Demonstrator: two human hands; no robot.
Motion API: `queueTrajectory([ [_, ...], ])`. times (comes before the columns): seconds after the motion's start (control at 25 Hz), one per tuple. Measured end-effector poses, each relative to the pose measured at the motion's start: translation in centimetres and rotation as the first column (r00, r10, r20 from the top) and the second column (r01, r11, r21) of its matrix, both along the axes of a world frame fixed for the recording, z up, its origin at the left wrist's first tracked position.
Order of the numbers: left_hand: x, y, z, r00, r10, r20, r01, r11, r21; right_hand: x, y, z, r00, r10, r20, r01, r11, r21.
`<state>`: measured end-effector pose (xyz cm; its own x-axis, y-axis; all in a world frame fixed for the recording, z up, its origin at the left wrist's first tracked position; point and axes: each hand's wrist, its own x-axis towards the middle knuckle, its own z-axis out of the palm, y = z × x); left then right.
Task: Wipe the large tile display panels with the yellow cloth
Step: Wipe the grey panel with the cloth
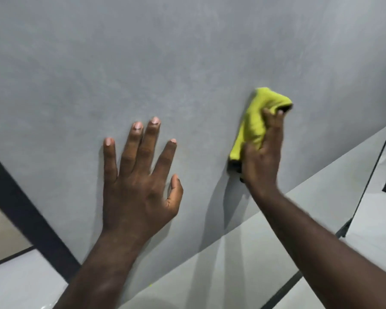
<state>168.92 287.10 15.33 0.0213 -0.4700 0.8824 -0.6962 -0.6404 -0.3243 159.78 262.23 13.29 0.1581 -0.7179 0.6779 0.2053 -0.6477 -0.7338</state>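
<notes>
Grey tile panel (187, 52): fills the view. Left hand (138, 181): flat on the panel's lower middle, fingers spread, bracing. Right hand (263, 157): near the panel's lower right edge, fingers clamped round the bunched yellow cloth (256, 121), which presses against the panel. Recommended: flatten the cloth for fuller contact and overlap the strokes.

Not much to report, just hands and arms in shot. The left hand (138, 186) has short, neatly trimmed nails (138, 125) and clear knuckle creases. The right hand (262, 157) is blurry, so detail's lost. The left forearm (103, 264) and right forearm (321, 241) are bare to the frame edge.
</notes>
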Motion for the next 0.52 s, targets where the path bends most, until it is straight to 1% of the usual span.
queueTrajectory([
  [0.04,0.3,1.2,0.1,1.0,0.001,0.001,-0.001,1.0,-0.02,0.8,1.0,1.5,0.999,-0.033,0.036,0.023,0.973,0.229],
  [0.08,0.6,2.1,0.0,1.0,-0.005,-0.002,0.005,1.0,-0.024,1.6,3.4,2.5,0.998,-0.06,0.025,0.05,0.952,0.303],
  [0.12,0.8,2.7,-0.2,1.0,-0.019,-0.004,0.018,1.0,-0.016,2.3,6.3,2.9,0.995,-0.096,-0.029,0.099,0.977,0.186],
  [0.16,1.0,3.0,-0.4,0.999,-0.033,0.001,0.033,0.999,-0.003,2.8,8.4,2.2,0.989,-0.121,-0.083,0.115,0.991,-0.07],
  [0.2,1.3,3.3,-0.6,0.999,-0.041,0.009,0.041,0.999,0.011,2.9,10.0,1.1,0.987,-0.11,-0.119,0.062,0.935,-0.349],
  [0.24,1.6,3.5,-0.9,0.999,-0.046,0.022,0.045,0.999,0.022,2.4,10.4,0.3,0.982,-0.082,-0.169,-0.021,0.847,-0.532],
  [0.28,1.7,3.6,-1.0,0.998,-0.047,0.029,0.046,0.998,0.031,1.7,9.1,0.1,0.977,-0.08,-0.198,-0.066,0.769,-0.636],
  [0.32,1.9,3.8,-1.2,0.998,-0.049,0.031,0.048,0.998,0.034,1.3,7.4,-0.6,0.974,-0.097,-0.203,-0.058,0.762,-0.645],
  [0.36,1.8,3.9,-1.4,0.999,-0.045,0.024,0.044,0.998,0.034,1.2,5.4,-1.5,0.972,-0.123,-0.199,-0.002,0.846,-0.533],
  [0.4,1.8,3.8,-1.6,0.999,-0.042,0.01,0.042,0.999,0.025,0.9,4.1,-1.9,0.98,-0.1,-0.175,0.053,0.966,-0.252],
  [0.44,1.6,3.5,-1.8,0.999,-0.036,-0.001,0.036,0.999,0.003,0.8,4.0,-1.9,0.984,-0.08,-0.157,0.095,0.991,0.091],
  [0.48,1.4,3.0,-1.9,1.0,-0.029,-0.004,0.029,0.999,-0.023,1.2,4.8,-2.3,0.988,-0.063,-0.14,0.102,0.951,0.293],
  [0.52,1.2,2.5,-2.1,1.0,-0.019,-0.008,0.019,0.999,-0.039,1.5,6.2,-3.0,0.986,-0.064,-0.151,0.101,0.962,0.252],
])
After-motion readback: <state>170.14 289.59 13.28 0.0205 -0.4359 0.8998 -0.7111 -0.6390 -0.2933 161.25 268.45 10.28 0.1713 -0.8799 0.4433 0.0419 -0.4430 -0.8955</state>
